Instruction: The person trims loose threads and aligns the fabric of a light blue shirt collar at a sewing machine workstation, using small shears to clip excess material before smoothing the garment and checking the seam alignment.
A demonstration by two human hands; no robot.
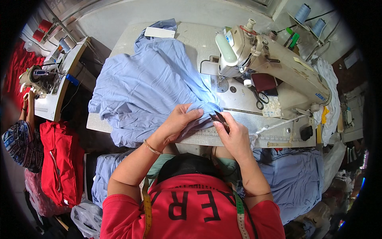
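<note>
A light blue shirt (pixel 147 77) lies spread and crumpled over the sewing table, its far end near a white card (pixel 160 32). My left hand (pixel 179 121) pinches the shirt's near edge between thumb and fingers. In my right hand (pixel 235 137) is a pair of dark thread snips (pixel 219 117), gripped with the blades pointing at the cloth beside my left fingertips. Whether the blades touch the cloth, I cannot tell. Part of the shirt reaches the needle area of the sewing machine (pixel 278 59), just beyond my hands.
Black-handled scissors (pixel 259 102) lie by the machine bed, next to a dark red piece (pixel 265 82). Blue thread cones (pixel 303 13) stand at the back right. Blue cloth (pixel 288 175) hangs below the table's right edge. At left, another person (pixel 24 139) works at a second machine near red garments (pixel 61 159).
</note>
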